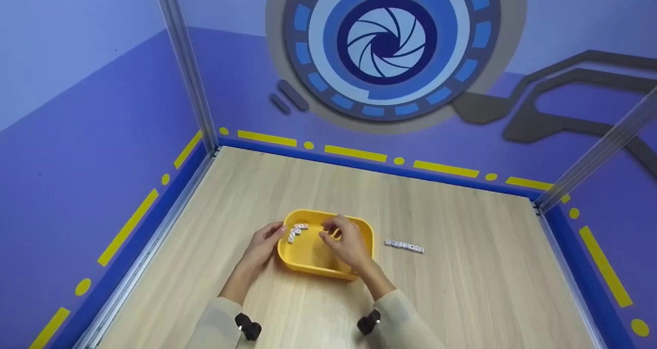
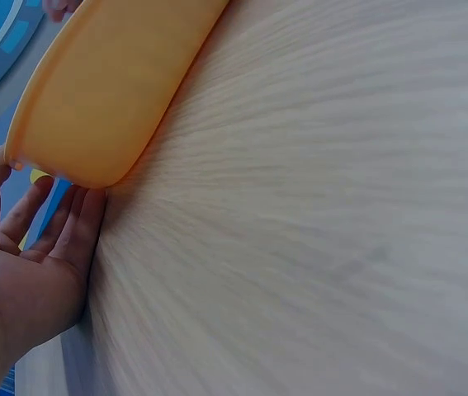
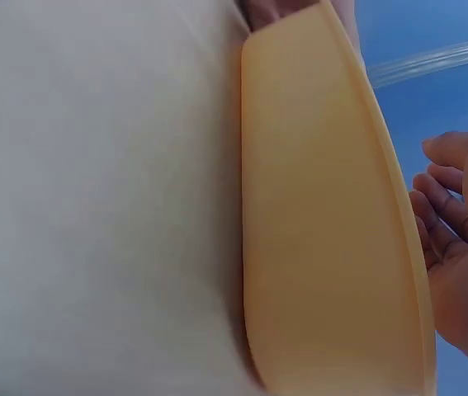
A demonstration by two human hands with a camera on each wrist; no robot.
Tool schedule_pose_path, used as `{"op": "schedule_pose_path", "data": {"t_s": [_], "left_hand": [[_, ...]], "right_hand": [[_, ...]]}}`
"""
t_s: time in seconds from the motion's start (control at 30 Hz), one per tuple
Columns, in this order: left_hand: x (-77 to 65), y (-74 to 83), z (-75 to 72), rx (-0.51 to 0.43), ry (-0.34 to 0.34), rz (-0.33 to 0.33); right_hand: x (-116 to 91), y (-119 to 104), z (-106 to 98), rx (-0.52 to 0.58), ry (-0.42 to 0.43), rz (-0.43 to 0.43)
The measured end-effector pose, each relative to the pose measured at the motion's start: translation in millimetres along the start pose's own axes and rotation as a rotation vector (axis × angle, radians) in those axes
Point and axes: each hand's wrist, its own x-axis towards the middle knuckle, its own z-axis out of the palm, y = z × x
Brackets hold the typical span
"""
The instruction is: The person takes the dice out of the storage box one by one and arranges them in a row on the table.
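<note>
A shallow yellow plastic tub with rounded corners sits on the table. My left hand holds its left end, thumb at the rim and fingers along the outer wall, as the left wrist view also shows. Several small white dice lie in the tub near that end, some lined up against each other. Over the right half of the tub hovers my right hand, its fingers loosely bent, thumb apart from them, and no object showing between them. To the right of the tub, a straight row of white dice lies on the table.
The wood-grain table is enclosed by blue and purple panels with metal corner posts. Dark camera mounts are strapped at both sleeves.
</note>
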Motion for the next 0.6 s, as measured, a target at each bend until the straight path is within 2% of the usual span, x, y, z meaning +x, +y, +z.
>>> {"op": "schedule_pose_path", "data": {"t_s": [0.3,0.5,0.6], "left_hand": [[2.3,0.0,1.1,-0.017,-0.008,-0.007],[0.6,-0.9,-0.8,-0.002,-0.013,0.016],[-0.4,-0.2,-2.2,-0.008,-0.01,0.027]], "right_hand": [[24.0,-15.0,39.0,0.007,-0.117,0.101],[29.0,-9.6,58.5,-0.041,-0.123,0.065],[30.2,-7.6,65.4,-0.049,-0.125,0.077]]}}
